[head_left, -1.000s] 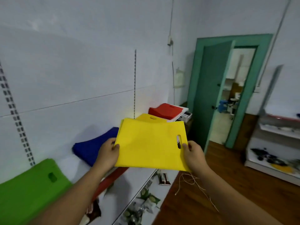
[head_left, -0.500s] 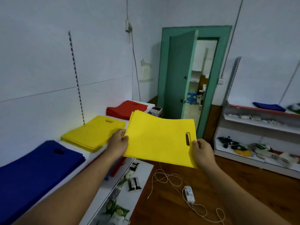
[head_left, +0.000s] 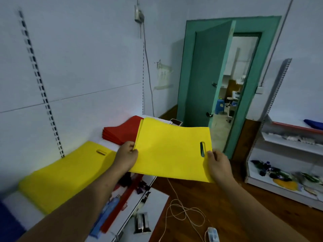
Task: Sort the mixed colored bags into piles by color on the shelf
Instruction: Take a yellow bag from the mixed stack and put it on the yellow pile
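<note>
I hold a flat yellow bag (head_left: 171, 151) with a slot handle in the air in front of me. My left hand (head_left: 126, 155) pinches its left edge and my right hand (head_left: 216, 163) grips its right edge below the slot. On the white shelf (head_left: 22, 205) to the left lies a pile of yellow bags (head_left: 64, 175). A pile of red bags (head_left: 122, 131) sits behind it, partly hidden by the held bag. A corner of a blue pile (head_left: 7, 222) shows at the bottom left.
A lower shelf (head_left: 157, 194) holds small packets and a red strip. A white cord with a switch (head_left: 212, 234) lies on the wooden floor. A green door (head_left: 206, 75) stands open ahead. Another shelf unit (head_left: 286, 145) with goods stands at right.
My view has swung to the right along the shelf: the green pile left the frame and the blue pile slid to the corner. The held bag now hangs right of the yellow pile.
</note>
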Demonstrator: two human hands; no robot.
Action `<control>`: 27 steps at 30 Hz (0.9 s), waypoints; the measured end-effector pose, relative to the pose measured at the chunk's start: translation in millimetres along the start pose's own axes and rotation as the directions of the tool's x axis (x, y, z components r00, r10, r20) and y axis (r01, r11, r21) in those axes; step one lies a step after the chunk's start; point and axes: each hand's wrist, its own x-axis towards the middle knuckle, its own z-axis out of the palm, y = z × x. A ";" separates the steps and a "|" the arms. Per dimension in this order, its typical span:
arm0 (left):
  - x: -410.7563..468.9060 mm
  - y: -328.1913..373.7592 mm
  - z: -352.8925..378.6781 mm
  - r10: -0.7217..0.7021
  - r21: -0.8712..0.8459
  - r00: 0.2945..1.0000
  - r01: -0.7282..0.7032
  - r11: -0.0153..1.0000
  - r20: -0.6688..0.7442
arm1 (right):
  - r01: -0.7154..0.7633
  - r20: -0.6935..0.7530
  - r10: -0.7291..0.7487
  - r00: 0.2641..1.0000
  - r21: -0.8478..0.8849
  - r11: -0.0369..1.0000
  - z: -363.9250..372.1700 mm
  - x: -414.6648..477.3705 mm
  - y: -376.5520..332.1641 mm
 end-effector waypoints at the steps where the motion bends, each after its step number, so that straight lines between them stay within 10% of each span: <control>1: 10.0 -4.9 -4.4 -0.014 0.016 1.000 0.014 1.000 -0.008 | 0.010 0.021 -0.010 1.000 0.010 1.000 11.8 13.0 -1.9; 10: 60.6 -54.9 -71.0 -0.151 0.104 0.939 0.191 0.976 -0.309 | 0.174 0.321 -0.221 0.921 0.170 0.970 161.6 126.7 -42.9; 20: -15.8 -96.7 -143.2 -0.370 -0.030 0.595 0.501 0.865 -0.713 | 0.346 0.685 -0.476 0.552 0.331 0.878 341.2 139.6 -111.8; 27: -76.6 -140.1 -140.7 -0.409 -0.072 0.480 0.577 0.813 -0.776 | 0.418 0.763 -0.533 0.366 0.377 0.827 406.7 104.9 -115.5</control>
